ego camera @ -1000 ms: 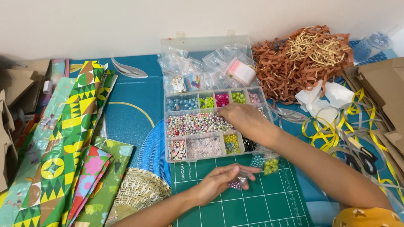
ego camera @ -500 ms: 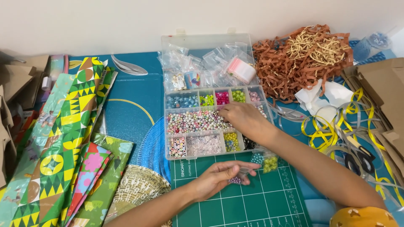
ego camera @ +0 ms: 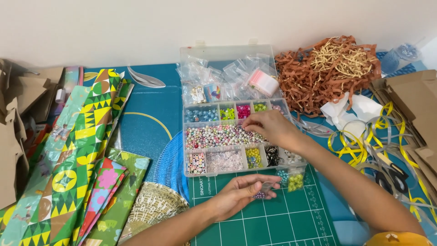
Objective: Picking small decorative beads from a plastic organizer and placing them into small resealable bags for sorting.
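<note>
- The left hand [ego camera: 236, 197] lies palm up over the green gridded cutting mat [ego camera: 273, 223] on the worktop, its grip loosely cupped round a small clear plastic bag of purple beads [ego camera: 261, 191].
- Just beyond stands the clear plastic compartment box [ego camera: 236, 141]: pastel pearl beads fill the long middle compartment, with letter, clear, yellow and black pieces in front.
- The right hand [ego camera: 268, 127] reaches over the pearl compartment, fingertips pinched; whether they hold a bead cannot be told.
- The open lid [ego camera: 227, 75] holds small clear bags.
</note>
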